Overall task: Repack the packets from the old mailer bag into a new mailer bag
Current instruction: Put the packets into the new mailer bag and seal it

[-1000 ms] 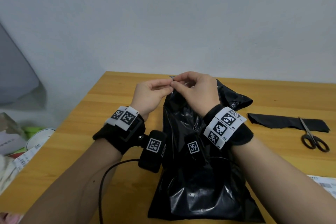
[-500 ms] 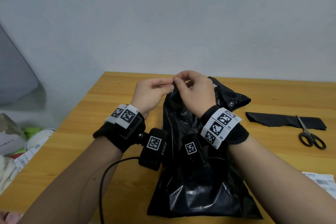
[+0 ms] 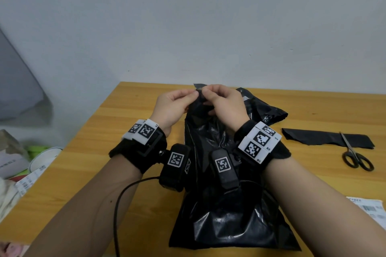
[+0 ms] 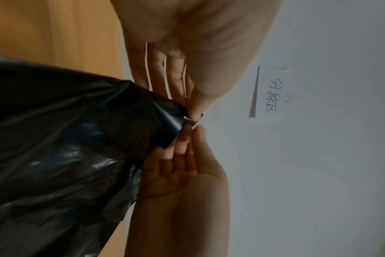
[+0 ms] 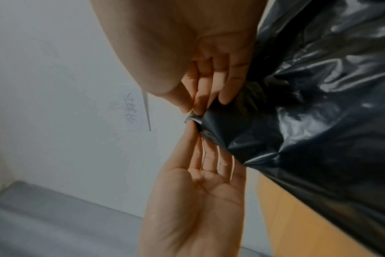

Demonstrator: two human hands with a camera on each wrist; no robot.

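Worktop of pale wood carries a black mailer bag lying lengthwise, its far end lifted. Left hand and right hand meet above that end, the fingers of each pinching the same raised corner of the bag's mouth, fingertips almost touching. Scissors lie on a black strip, well apart to the right.

Contents of black mailer bag hidden inside. White label cut off at right edge, print too small to read. Clutter at left edge blurred, possibly packaging.
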